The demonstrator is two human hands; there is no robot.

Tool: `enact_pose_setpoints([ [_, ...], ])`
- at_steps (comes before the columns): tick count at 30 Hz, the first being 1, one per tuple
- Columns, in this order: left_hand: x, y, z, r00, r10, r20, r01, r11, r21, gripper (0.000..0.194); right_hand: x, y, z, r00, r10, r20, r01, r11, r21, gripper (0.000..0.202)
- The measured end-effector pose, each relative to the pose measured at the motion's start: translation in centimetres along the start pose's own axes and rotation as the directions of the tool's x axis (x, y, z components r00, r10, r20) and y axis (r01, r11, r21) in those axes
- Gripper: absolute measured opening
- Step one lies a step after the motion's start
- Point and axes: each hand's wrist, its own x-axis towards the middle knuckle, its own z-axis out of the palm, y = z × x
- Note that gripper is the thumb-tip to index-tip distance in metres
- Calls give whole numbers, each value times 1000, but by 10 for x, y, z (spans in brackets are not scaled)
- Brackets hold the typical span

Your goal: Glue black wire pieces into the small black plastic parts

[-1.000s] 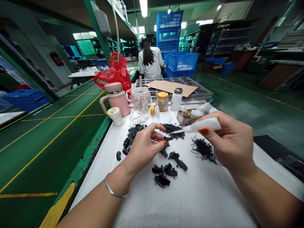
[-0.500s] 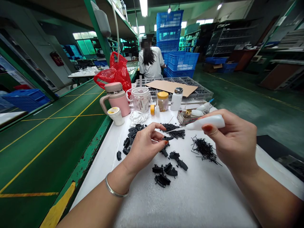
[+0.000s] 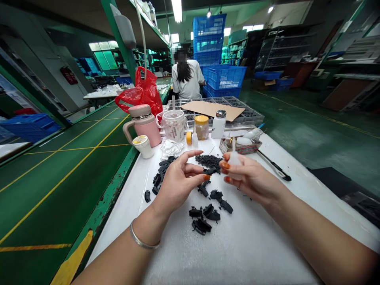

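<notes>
My left hand [image 3: 178,182] pinches a small curved black plastic part [image 3: 210,171] between thumb and fingers, above the white tabletop. Close by on the right, my right hand [image 3: 252,176] grips a white squeeze bottle [image 3: 234,159] whose thin nozzle points upward. Behind the hands lies a heap of tiny black pieces [image 3: 208,160]. More black plastic parts [image 3: 202,226] lie in front of the hands, and another group [image 3: 162,170] sits left of my left hand. The pile of thin black pins is almost entirely covered by my right hand.
Along the back stand a pink mug [image 3: 147,130], a white tub [image 3: 143,146], a yellow-lidded jar [image 3: 202,127] and a white bottle with a metal cap [image 3: 219,124]. A black-handled tool [image 3: 274,166] lies right. Green conveyor [image 3: 74,174] runs left. A person sits beyond, near blue crates [image 3: 227,77].
My right hand has moved left and lower, turning the bottle from lying sideways to nozzle up. It now covers the pins. My left hand keeps hold of the black part nearly in place.
</notes>
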Motion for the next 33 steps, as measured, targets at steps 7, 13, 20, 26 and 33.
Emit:
enact_pose_setpoints([
  [7,-5,-1,2,992,129,6,-129,987,90,60,4,15,2,957,193,215,-183,981,-66,30],
  [13,-8,0,4,978,208,35,-210,951,226,53,3,18,2,935,234,266,-242,970,-4,19],
  [20,-4,-1,5,997,76,12,-77,989,126,59,2,16,5,973,122,195,-130,991,30,20],
  [26,1,-3,1,995,-85,51,93,980,-179,40,3,18,4,992,-87,87,94,992,-81,21],
  [33,1,-3,0,993,-100,57,106,985,-134,32,3,21,6,972,-218,85,233,937,-262,25],
])
